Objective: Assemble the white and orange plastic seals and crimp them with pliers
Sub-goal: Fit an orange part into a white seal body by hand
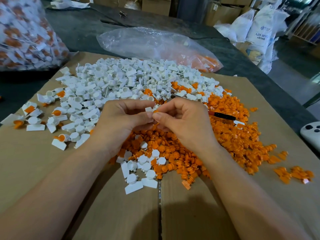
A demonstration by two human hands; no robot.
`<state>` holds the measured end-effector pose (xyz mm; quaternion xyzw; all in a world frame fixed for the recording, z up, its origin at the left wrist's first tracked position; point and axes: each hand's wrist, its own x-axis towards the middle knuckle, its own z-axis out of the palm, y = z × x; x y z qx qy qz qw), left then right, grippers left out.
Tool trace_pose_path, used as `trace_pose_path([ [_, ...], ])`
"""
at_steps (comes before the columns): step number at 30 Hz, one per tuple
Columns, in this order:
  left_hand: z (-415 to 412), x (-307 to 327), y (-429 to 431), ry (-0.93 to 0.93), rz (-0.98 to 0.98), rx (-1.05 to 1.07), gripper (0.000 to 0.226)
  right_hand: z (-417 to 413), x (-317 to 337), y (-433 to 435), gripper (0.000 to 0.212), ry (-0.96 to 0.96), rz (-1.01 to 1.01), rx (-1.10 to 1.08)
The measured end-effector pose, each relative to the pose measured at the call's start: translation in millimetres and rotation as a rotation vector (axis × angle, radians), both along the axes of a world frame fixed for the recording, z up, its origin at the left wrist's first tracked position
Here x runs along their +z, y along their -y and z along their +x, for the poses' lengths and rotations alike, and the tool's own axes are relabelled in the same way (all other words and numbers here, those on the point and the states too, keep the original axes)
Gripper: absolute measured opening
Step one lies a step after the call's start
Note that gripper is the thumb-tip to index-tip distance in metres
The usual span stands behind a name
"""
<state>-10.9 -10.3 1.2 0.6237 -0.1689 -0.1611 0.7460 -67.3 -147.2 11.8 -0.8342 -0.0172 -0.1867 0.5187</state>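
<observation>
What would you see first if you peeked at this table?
A big white heap covers the cardboard at its far end, and an orange heap spreads nearer, to the right. In the middle, the left hand pinches a white piece and the right hand pinches an orange piece.

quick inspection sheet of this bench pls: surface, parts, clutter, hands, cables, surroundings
surface: flattened cardboard over a dark table
job's things: white parts pile; orange parts pile; a few joined seals at left; black-handled tool, likely the pliers, lying on the orange pile
clutter: clear bag; packed bag of seals; white controller at right edge
hands: left hand pinches a white piece; right hand pinches an orange piece held to it
cables: nothing seen
surroundings: cardboard boxes; white sacks
</observation>
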Motion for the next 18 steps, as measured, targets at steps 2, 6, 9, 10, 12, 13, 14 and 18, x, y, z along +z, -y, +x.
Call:
trace_pose_path([
  [2, -0.6, 0.3, 0.8, 0.004, 0.012, 0.034, 0.019, 0.4, -0.3, -1.1, 0.02, 0.004, -0.007, 0.0],
  [6, -1.7, 2.0, 1.8, 0.01, 0.032, 0.087, 0.019, 1.0, -1.3, -2.0, 0.029, 0.016, -0.055, 0.022],
  [9, -1.4, 4.3, 0.9, -0.006, 0.015, 0.103, 0.017, -0.5, -1.2, -1.0, 0.038, 0.034, -0.097, 0.052],
  [10, -1.6, 4.9, 0.8, -0.014, 0.008, 0.103, 0.017, -0.7, -1.2, -0.6, 0.04, 0.041, -0.107, 0.051],
  [12, -1.8, 5.4, 0.6, -0.031, 0.003, 0.099, 0.017, -0.7, -1.5, 0.0, 0.04, 0.06, -0.129, 0.04],
  [13, -1.6, 5.4, 0.3, -0.048, -0.004, 0.096, 0.017, -0.6, -1.5, 0.1, 0.039, 0.066, -0.135, 0.033],
  [14, -1.1, 5.4, 0.1, -0.071, -0.015, 0.092, 0.016, -0.3, -1.4, 0.1, 0.038, 0.071, -0.14, 0.024],
  [18, 1.2, 4.9, -1.3, -0.124, -0.026, 0.055, 0.015, -0.2, 0.0, 0.7, 0.033, 0.121, -0.194, 0.007],
])
